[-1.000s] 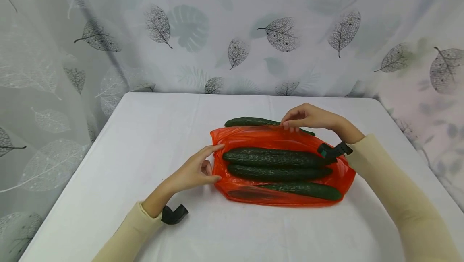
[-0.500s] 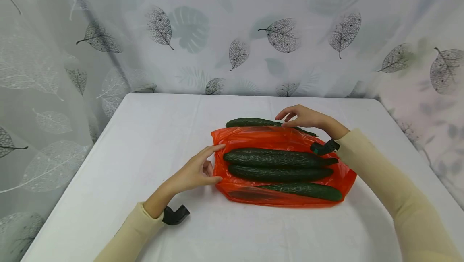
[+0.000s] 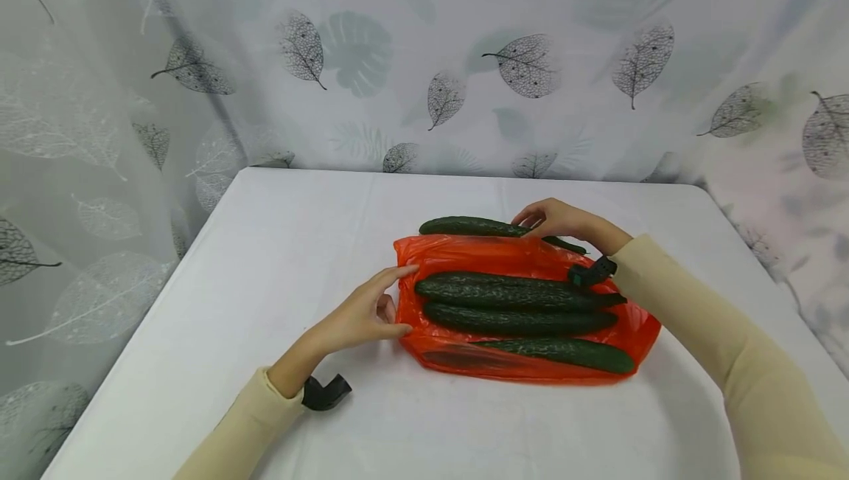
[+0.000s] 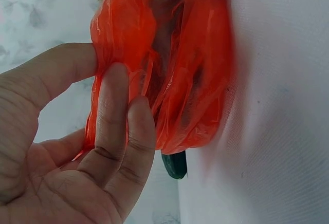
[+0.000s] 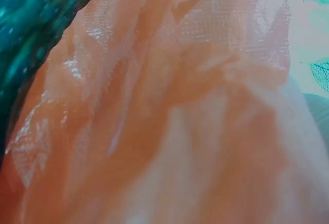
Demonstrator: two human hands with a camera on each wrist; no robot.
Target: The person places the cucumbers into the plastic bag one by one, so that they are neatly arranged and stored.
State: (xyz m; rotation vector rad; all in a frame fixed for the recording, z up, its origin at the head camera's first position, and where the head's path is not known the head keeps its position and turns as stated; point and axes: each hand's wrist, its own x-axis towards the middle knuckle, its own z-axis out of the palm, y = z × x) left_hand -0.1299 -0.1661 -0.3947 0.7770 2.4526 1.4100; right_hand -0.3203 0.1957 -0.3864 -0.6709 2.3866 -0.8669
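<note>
A red plastic bag point(image 3: 477, 250) lies on its side on the table. Two dark green cucumbers point(image 3: 517, 292) show in its opening, and a third cucumber point(image 3: 564, 352) lies along its near side. My left hand point(image 3: 358, 314) holds the bag's left end, thumb and forefinger spread along it. In the left wrist view, the fingers point(image 4: 113, 113) lie against the crumpled red film. Beyond the bag's far edge rests another cucumber point(image 3: 464, 226). My right hand point(image 3: 560, 220) grips it around the middle, fingers behind and thumb on the near side. The right wrist view shows bag film but not the hand.
A white cloth covers the table point(image 3: 298, 229). Behind it hangs a curtain point(image 3: 398, 60) printed with leaves. Black cameras sit at both wrists, and the right wrist camera point(image 3: 592, 272) overlaps the bag and its cucumbers in the head view.
My right hand has moved from the bag's far edge onto the cucumber behind it, and its fingers have lowered around it. My left hand stays at the bag. The head view has shifted slightly.
</note>
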